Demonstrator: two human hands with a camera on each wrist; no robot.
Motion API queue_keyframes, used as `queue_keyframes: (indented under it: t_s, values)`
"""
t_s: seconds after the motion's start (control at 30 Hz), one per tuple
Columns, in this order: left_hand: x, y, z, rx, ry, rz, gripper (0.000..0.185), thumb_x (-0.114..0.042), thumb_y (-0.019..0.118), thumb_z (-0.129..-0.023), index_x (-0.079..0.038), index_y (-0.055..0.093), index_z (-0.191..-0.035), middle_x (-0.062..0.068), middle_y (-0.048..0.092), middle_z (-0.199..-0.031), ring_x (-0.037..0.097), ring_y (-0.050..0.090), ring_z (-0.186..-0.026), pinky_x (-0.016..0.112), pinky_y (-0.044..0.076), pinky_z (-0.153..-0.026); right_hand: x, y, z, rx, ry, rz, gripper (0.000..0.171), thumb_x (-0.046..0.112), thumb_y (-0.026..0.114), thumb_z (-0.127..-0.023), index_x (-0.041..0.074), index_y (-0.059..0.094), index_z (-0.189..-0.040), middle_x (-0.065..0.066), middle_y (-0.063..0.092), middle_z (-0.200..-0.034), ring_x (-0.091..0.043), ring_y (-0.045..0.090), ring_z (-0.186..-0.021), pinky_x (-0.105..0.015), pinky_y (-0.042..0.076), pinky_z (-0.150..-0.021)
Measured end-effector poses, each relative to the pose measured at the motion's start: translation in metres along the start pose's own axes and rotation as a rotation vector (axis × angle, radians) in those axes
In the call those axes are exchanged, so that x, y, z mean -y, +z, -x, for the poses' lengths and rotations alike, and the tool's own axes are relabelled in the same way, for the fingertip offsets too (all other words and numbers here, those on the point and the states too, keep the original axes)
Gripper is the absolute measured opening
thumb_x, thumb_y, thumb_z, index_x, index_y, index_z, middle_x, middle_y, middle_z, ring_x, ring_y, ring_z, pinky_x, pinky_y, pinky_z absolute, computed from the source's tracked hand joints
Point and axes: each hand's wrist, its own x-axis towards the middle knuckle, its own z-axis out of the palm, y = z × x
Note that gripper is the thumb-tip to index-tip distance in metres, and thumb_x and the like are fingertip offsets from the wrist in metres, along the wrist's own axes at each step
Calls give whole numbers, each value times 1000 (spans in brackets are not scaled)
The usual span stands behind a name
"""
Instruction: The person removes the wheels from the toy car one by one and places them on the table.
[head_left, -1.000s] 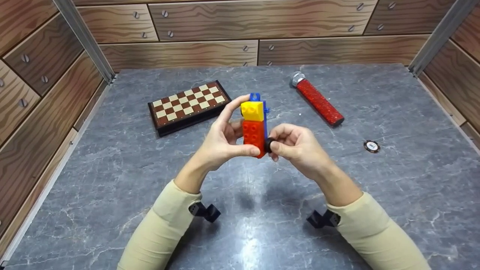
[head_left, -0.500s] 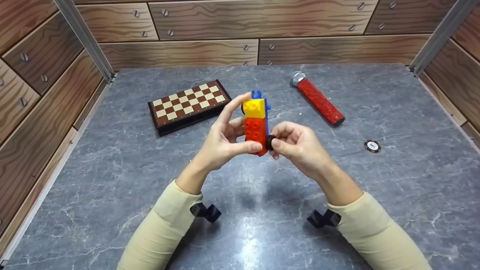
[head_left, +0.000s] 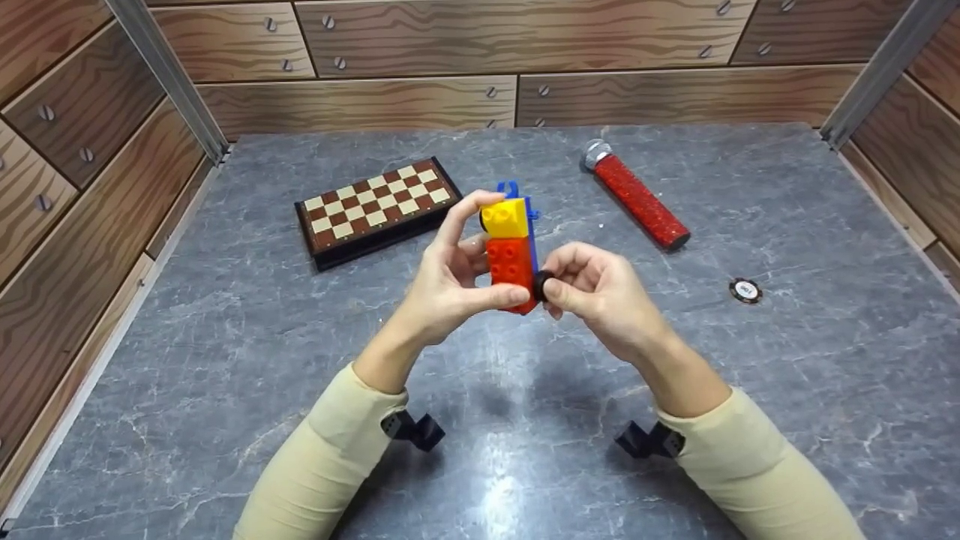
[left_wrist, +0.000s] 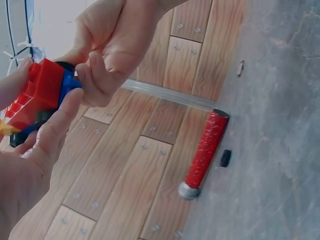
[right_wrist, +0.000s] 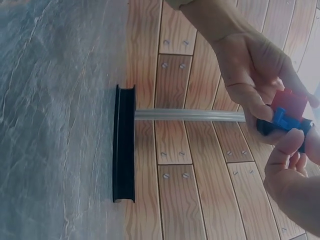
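Held upright above the table is a toy car (head_left: pixel 508 259) built from red and yellow studded bricks on a blue base with black wheels. My left hand (head_left: pixel 442 289) grips it, thumb across the red brick's lower end and index finger at the top by the yellow brick. My right hand (head_left: pixel 604 300) pinches a black wheel (head_left: pixel 541 286) at the car's lower right side between thumb and fingers. The left wrist view shows the red brick (left_wrist: pixel 44 92) between the hands. In the right wrist view a blue coupling piece (right_wrist: pixel 285 121) sticks out at the car's end.
A checkered game box (head_left: pixel 379 206) lies behind my left hand. Beyond my right hand are a red glittery microphone (head_left: pixel 637 199) and a poker chip (head_left: pixel 745 289). A small black object (left_wrist: pixel 226 158) lies beside the microphone in the left wrist view. Wood-patterned walls enclose the table.
The toy car has tilted slightly, its top end shifting a little left over the last half second. Both hands keep their hold, with the right thumb still on the wheel.
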Motion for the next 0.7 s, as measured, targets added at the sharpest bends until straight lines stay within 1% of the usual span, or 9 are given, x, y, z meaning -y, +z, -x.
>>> queue_keyframes:
  t_s: [0.17, 0.33, 0.5, 0.53, 0.6, 0.7]
  values:
    - [7, 0, 0, -37, -30, 36, 78, 8, 75, -72, -13, 33, -134, 24, 60, -101, 39, 59, -88, 44, 52, -73, -1, -1, -2, -22, 23, 60, 11, -14, 57, -84, -5, 52, -88, -12, 53, -77, -17, 51, -63, -21, 46, -59]
    - [11, 0, -2, -51, -38, 56, 77, 9, 74, -72, -13, 33, -134, 25, 61, -101, 40, 60, -87, 43, 53, -69, -3, -3, -4, -43, 2, 89, 11, -14, 58, -83, -6, 53, -88, -13, 53, -77, -16, 51, -63, -21, 46, -58]
    - [14, -1, -2, -64, -43, 49, 78, 8, 74, -72, -14, 33, -134, 28, 60, -100, 41, 60, -86, 46, 54, -67, -5, -4, -5, -75, -2, 106, 12, -15, 59, -82, -6, 54, -87, -13, 54, -75, -16, 51, -62, -21, 45, -56]
    - [15, -1, -2, -79, -40, 32, 78, 8, 75, -72, -14, 34, -134, 28, 60, -101, 41, 60, -86, 46, 54, -67, -5, -4, -6, -94, -8, 117, 13, -16, 60, -81, -6, 54, -86, -13, 55, -76, -16, 52, -62, -21, 46, -56]
    - [16, -1, -2, -112, -50, 11, 78, 7, 75, -71, -15, 34, -134, 28, 59, -101, 40, 61, -86, 47, 54, -65, -5, -5, -7, -129, -50, 156, 16, -18, 62, -77, -6, 53, -83, -13, 55, -76, -15, 52, -63, -21, 46, -57]
    - [19, -1, -2, -120, -74, 9, 79, 7, 75, -72, -16, 33, -135, 31, 57, -105, 40, 61, -88, 50, 54, -64, -5, -6, -9, -175, -122, 219, 21, -19, 66, -74, -6, 50, -79, -13, 53, -76, -15, 51, -65, -20, 46, -57]
